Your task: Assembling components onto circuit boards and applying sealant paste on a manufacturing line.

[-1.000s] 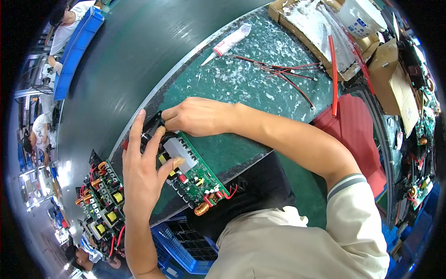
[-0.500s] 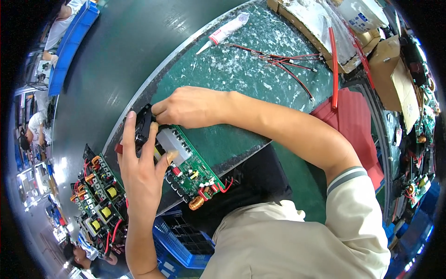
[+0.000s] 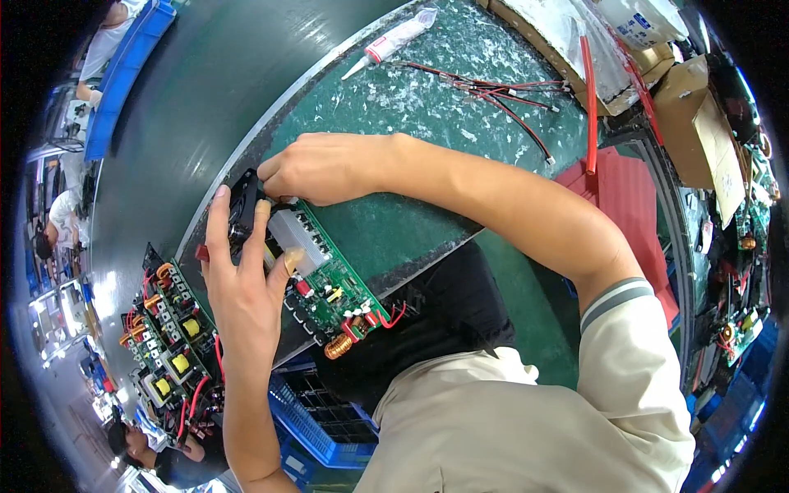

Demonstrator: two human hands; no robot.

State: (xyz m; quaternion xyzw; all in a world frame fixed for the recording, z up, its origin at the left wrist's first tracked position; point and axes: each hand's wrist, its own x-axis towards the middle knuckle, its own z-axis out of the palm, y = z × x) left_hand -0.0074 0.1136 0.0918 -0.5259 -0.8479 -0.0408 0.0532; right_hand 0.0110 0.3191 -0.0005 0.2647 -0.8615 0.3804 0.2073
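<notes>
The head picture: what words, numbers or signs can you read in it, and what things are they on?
White bucket: blue marks, too small and blurred to read.
White tube: red label, its print too small to read.
Green board: any print is too tiny to tell.
So there are no words I can quote.

The left head-worn fisheye looks steeply down at the nearby tabletop (image 3: 386, 238). Its wide view bends toward the rim.
</notes>
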